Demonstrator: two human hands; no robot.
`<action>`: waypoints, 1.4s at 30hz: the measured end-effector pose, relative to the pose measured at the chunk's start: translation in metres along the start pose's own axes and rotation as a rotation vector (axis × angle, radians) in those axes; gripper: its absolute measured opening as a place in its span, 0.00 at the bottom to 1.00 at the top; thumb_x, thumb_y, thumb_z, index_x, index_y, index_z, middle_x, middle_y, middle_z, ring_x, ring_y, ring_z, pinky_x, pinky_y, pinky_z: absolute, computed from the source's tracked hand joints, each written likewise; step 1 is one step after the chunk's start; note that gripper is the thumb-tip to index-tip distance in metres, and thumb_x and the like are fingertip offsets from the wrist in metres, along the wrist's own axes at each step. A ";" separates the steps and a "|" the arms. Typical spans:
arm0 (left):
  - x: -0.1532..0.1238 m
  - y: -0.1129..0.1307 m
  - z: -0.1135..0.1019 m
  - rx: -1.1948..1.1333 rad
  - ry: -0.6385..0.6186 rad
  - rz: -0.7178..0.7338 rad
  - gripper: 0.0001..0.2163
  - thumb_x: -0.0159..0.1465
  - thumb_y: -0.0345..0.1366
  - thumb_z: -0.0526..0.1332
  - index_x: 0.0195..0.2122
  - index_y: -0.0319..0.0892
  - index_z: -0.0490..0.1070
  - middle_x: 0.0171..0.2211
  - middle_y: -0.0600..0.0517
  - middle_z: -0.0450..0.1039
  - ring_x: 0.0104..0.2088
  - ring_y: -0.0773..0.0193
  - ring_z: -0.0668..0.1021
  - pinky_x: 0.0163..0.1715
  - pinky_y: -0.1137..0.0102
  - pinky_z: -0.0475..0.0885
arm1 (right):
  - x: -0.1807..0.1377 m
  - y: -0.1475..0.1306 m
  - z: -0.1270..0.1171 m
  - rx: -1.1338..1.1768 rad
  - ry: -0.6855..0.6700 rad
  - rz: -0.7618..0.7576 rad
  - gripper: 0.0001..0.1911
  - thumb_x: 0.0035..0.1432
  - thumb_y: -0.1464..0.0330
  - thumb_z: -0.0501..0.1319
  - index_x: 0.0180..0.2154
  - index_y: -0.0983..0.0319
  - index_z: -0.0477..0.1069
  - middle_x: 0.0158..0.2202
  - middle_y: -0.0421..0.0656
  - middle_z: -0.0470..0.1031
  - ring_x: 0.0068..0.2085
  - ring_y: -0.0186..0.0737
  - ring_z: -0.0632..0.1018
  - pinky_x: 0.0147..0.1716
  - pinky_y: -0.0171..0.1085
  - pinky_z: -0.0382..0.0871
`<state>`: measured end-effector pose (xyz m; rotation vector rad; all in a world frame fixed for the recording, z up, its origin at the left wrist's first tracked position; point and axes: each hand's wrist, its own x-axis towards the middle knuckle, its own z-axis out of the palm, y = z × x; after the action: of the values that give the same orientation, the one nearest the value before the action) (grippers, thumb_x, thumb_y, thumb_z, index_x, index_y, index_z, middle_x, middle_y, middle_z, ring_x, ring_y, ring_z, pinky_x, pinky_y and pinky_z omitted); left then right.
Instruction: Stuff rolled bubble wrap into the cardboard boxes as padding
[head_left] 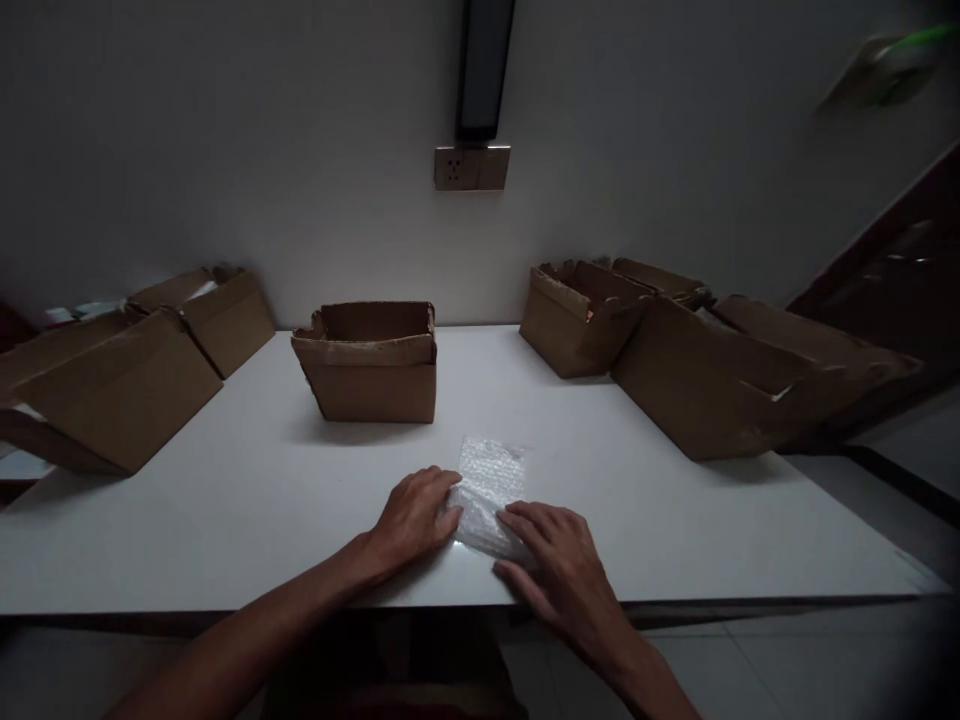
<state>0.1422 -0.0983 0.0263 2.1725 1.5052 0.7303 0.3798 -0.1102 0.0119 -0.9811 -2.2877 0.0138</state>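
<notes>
While our left hand [417, 515] sets its forefinger and thumb against one side of the bubble wrap [491, 468], we cannot tell whether they pinch it; our right hand [561, 558] rests its fingertips on the other side, thumb spread apart, not closed round it. We have the wrap before us on the white table [675, 530], near its front edge. It is a small, clear, colourless piece, its far part lying flat and dimpled with rows of little bubbles, its near part smoother and glossier, with a slanting crease between our hands and bright glints along it. Beyond it, slightly to the left, we see an open cardboard box [379, 385]; more open boxes flank us left [229, 325] and right [690, 375], and a socket plate [457, 170] sits on the wall [337, 150] behind.
</notes>
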 end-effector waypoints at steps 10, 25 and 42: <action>-0.032 0.004 -0.010 -0.117 -0.025 0.050 0.17 0.63 0.32 0.57 0.54 0.42 0.69 0.40 0.48 0.77 0.41 0.57 0.75 0.46 0.59 0.71 | 0.008 0.000 0.001 0.277 -0.140 0.163 0.15 0.66 0.63 0.57 0.52 0.56 0.71 0.44 0.46 0.80 0.42 0.44 0.79 0.41 0.43 0.74; -0.034 -0.006 -0.012 -0.848 0.142 -0.431 0.38 0.57 0.39 0.64 0.66 0.38 0.48 0.51 0.41 0.68 0.44 0.60 0.75 0.47 0.64 0.70 | 0.037 -0.007 0.032 0.237 -0.061 0.134 0.12 0.65 0.67 0.55 0.47 0.60 0.74 0.42 0.47 0.81 0.40 0.45 0.80 0.41 0.44 0.72; -0.002 -0.017 -0.075 0.124 0.616 0.324 0.26 0.62 0.33 0.62 0.62 0.42 0.60 0.57 0.40 0.70 0.58 0.51 0.71 0.57 0.56 0.66 | 0.075 -0.001 -0.008 0.458 -0.332 0.233 0.14 0.59 0.58 0.60 0.39 0.59 0.78 0.37 0.45 0.79 0.38 0.45 0.79 0.39 0.40 0.74</action>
<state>0.0833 -0.0929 0.0746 2.4491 1.4991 1.5667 0.3445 -0.0638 0.0598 -1.0438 -2.2867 0.8161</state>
